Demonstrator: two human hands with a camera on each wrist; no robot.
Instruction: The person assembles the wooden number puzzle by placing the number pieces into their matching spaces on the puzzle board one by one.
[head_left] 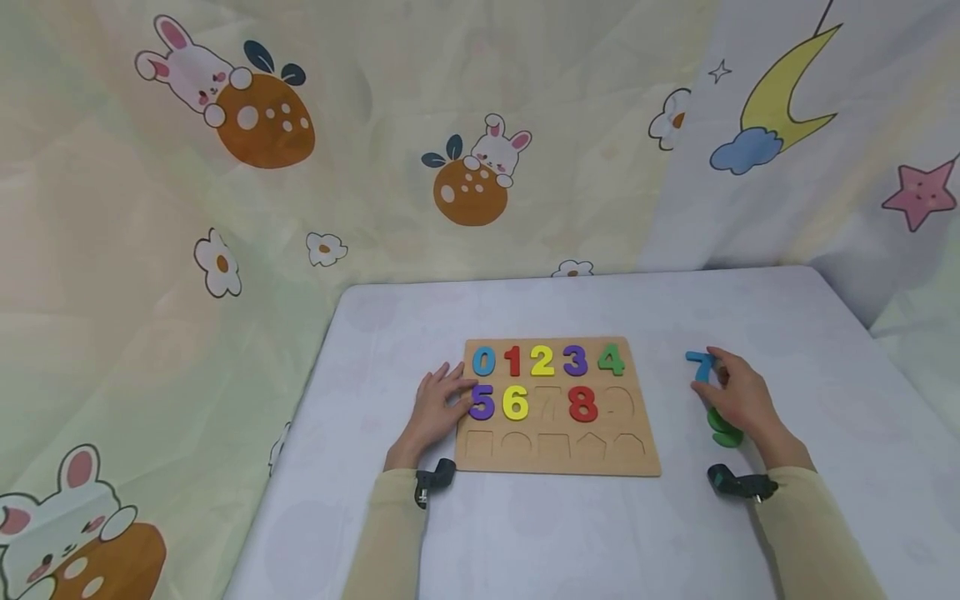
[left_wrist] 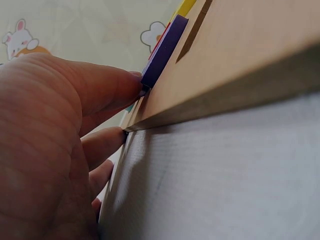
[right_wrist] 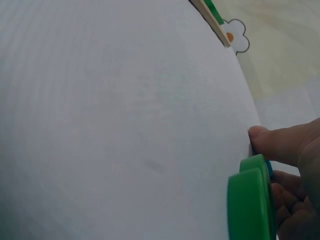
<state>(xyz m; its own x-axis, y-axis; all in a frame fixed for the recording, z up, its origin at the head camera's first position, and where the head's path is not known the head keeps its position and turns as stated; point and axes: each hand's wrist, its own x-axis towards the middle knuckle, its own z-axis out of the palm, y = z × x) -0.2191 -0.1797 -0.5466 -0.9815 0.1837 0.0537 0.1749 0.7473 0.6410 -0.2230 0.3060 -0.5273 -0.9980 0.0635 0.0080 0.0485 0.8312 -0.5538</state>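
Note:
A wooden number board (head_left: 555,457) lies on the table, with coloured digits in its top two rows. My left hand (head_left: 437,408) is at its left edge, fingers fairly straight. In the left wrist view, fingertips are right at the purple 5 (left_wrist: 164,52), and another fingertip is at the edge of the board (left_wrist: 225,95). To the right of the board, my right hand (head_left: 742,400) pinches a blue 7 (head_left: 702,365) between thumb and fingers. A green digit piece (head_left: 724,429) lies beside that hand, partly hidden by it, and looms close in the right wrist view.
Outlined slots show on the board between the yellow 6 (head_left: 515,403) and the red 8 (head_left: 582,405), right of the 8, and along the bottom row. The white-covered table (head_left: 540,542) meets a patterned cloth backdrop (head_left: 375,150) at its far edge.

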